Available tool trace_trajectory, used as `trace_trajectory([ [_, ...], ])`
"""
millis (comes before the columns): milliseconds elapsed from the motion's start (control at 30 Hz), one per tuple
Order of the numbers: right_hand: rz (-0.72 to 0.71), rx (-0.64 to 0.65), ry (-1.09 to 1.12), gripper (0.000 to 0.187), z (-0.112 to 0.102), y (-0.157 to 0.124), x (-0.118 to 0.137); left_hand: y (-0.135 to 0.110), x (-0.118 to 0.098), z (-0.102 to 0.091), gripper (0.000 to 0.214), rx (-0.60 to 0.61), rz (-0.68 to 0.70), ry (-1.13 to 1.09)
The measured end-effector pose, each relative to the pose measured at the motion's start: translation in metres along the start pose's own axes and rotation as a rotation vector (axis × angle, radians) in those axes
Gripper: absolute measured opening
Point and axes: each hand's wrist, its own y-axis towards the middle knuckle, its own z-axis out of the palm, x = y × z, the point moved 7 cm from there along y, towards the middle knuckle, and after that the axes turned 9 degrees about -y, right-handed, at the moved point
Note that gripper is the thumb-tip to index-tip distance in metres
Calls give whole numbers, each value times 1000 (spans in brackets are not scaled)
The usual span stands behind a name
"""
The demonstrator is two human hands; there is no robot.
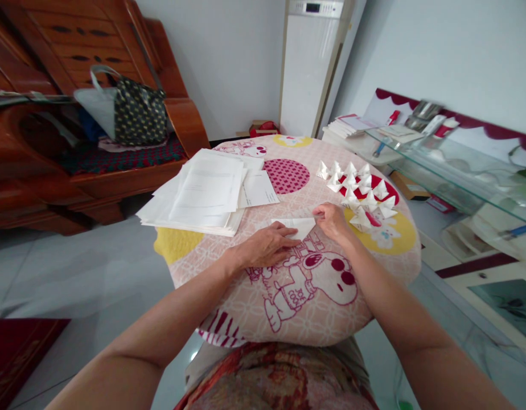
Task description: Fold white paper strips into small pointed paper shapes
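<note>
A small folded sheet of white paper (304, 226) lies on the patterned tablecloth, its pointed end to the right. My left hand (267, 246) rests on the left part of it, fingers stretched out and lying flat, covering some of the sheet. At the paper's right corner, the fingers of my right hand (330, 220) are closed in a pinch. To the right of that hand stand several folded white paper pieces (350, 183) with pointed tips, grouped in rows. A stack of printed white sheets (205, 191) is spread at the left of the table.
The round table's cloth (314, 324) hangs over the near edge, close to my lap. On the right is a glass-topped cabinet (455, 176) with papers and metal containers. A wooden bench (130, 176) with a dotted bag (139, 111) stands at left.
</note>
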Motion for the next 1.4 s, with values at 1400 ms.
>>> trace_trajectory([
  [1400, -214, 35, -68, 38, -7, -7, 12, -1, 1, 1, 39, 0, -18, -13],
])
